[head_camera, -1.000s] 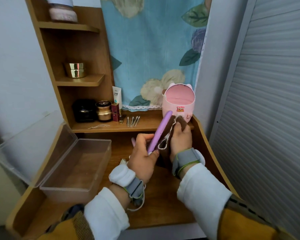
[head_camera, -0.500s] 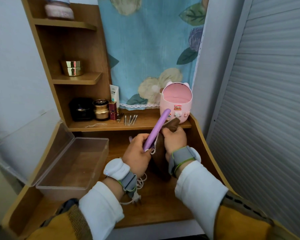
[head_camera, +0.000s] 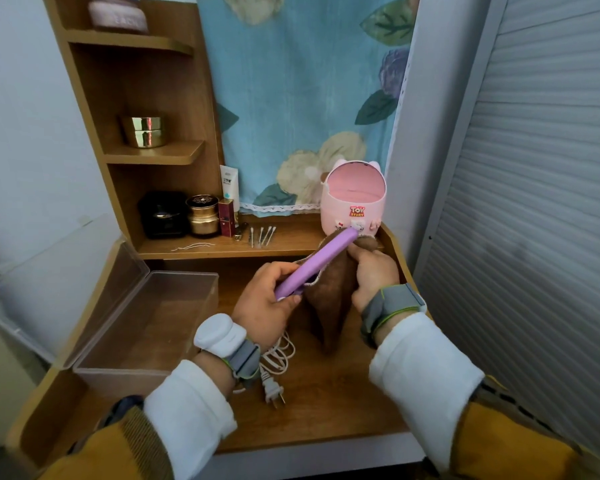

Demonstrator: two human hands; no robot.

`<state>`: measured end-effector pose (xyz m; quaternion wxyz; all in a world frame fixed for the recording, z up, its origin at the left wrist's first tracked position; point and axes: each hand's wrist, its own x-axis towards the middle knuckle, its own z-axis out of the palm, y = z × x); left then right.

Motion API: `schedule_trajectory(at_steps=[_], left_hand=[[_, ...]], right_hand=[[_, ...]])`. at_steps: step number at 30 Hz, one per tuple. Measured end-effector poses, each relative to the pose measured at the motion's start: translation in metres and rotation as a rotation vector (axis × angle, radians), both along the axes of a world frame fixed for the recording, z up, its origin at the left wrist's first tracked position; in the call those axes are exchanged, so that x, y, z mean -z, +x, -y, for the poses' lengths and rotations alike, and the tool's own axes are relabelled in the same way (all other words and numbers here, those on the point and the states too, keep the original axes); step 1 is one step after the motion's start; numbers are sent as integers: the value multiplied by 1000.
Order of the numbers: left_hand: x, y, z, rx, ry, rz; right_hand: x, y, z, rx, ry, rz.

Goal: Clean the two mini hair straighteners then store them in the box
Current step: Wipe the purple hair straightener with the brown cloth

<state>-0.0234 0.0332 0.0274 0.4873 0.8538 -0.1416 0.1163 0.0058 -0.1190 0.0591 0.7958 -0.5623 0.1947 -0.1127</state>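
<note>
The left hand (head_camera: 262, 308) curls its fingers and thumb round the lower end of the purple mini straightener (head_camera: 321, 259). The straightener slants up from that grip toward 1 o'clock, and its tip reaches in front of the pink bin (head_camera: 354, 199). At 3 o'clock of the left hand, the right hand (head_camera: 374, 277) grips a brown cloth (head_camera: 329, 303) bunched against the straightener's upper part. The cloth hangs below both hands. The white cord (head_camera: 278, 358) lies on the desk (head_camera: 326, 417) at 6 o'clock of the left hand. The clear box (head_camera: 146, 327), lid open, stands at 9 o'clock.
</note>
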Motion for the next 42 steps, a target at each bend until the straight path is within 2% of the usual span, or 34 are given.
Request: schedule_trajectory(at_steps=[4, 9, 14, 20, 29, 35, 39, 42], left_hand=[[0, 0, 4, 4, -9, 6], [-2, 3, 1, -19, -27, -19], [4, 1, 8, 2, -51, -32], [9, 9, 16, -48, -187, -63], [10, 7, 16, 43, -345, -132], [10, 9, 17, 32, -697, -309], [20, 15, 19, -82, -516, -276], [20, 18, 19, -119, -529, -252]], right_hand=[[0, 2, 2, 15, 3, 14], [9, 5, -10, -68, 107, 46], [12, 6, -9, 40, 68, 80], [26, -1, -41, -81, 133, 76], [33, 3, -39, 15, -166, 78], [33, -13, -44, -162, 77, 85], [46, -16, -57, -205, 162, 86], [50, -18, -59, -229, 168, 109]])
